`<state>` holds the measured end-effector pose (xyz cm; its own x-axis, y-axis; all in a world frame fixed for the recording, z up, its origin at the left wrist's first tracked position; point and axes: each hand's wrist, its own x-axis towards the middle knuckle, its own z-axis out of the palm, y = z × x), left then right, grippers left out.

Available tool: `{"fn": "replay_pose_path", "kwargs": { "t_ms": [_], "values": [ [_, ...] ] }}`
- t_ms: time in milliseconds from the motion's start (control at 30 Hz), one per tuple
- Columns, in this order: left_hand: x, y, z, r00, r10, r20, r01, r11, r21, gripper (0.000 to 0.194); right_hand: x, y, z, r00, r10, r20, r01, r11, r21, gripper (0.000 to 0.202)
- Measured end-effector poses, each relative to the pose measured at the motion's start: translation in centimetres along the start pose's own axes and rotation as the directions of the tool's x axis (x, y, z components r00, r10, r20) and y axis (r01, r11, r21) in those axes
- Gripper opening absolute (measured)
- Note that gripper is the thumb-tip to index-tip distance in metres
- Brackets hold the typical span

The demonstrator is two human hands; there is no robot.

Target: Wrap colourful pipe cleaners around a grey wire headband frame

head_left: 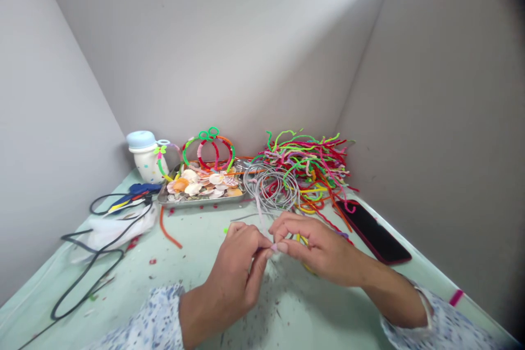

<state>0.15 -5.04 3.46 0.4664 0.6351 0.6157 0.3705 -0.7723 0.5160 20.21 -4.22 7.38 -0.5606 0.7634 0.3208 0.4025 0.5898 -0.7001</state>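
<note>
My left hand (240, 265) and my right hand (322, 249) meet fingertip to fingertip above the table (197, 246). Between them both hands pinch a pale pink pipe cleaner (259, 213), whose free end rises toward a coil of grey wire (273, 188). A small pinkish-purple bit of it shows at the fingertips. Under and beside my right hand lies something yellow, partly hidden. Behind the coil is a big heap of coloured pipe cleaners (307, 158).
A metal tray (200, 202) holds shells, with pipe-cleaner rings (216, 156) standing behind them. At the left are a white bottle (148, 161), blue-handled pliers (137, 191), a black cable (82, 279) and a plastic bag (118, 232). A phone (375, 232) lies right.
</note>
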Motion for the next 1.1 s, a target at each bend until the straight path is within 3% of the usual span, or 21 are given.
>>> {"fn": "replay_pose_path", "kwargs": {
  "t_ms": [200,500,633,867,1033,1100],
  "values": [
    [-0.1,0.1,0.0,0.999,-0.032,0.002,0.032,0.998,-0.055,0.01,-0.1,0.3,0.1,1.0,0.0,0.03,-0.002,0.998,0.068,0.017],
    [0.2,-0.3,-0.1,0.939,-0.336,0.073,0.343,0.905,-0.25,0.021,0.0,1.2,0.0,0.981,-0.135,-0.137,0.108,0.976,-0.189,0.008],
    [0.4,-0.2,-0.1,0.93,-0.353,0.099,0.366,0.871,-0.327,0.02,0.1,1.3,0.4,0.977,-0.156,-0.144,0.119,0.964,-0.236,0.009],
    [0.5,-0.3,0.0,0.911,-0.383,0.152,0.411,0.866,-0.284,0.026,0.2,1.3,1.1,0.965,-0.207,-0.163,0.155,0.946,-0.286,0.005],
    [0.8,-0.4,-0.2,0.892,-0.443,0.086,0.443,0.823,-0.357,0.025,-0.3,1.4,1.4,0.892,-0.305,-0.334,0.189,0.923,-0.336,0.009],
    [0.9,-0.5,-0.2,0.879,-0.475,0.051,0.455,0.802,-0.387,0.026,-0.5,1.4,1.9,0.89,-0.326,-0.317,0.213,0.915,-0.342,0.008]
  ]
}}
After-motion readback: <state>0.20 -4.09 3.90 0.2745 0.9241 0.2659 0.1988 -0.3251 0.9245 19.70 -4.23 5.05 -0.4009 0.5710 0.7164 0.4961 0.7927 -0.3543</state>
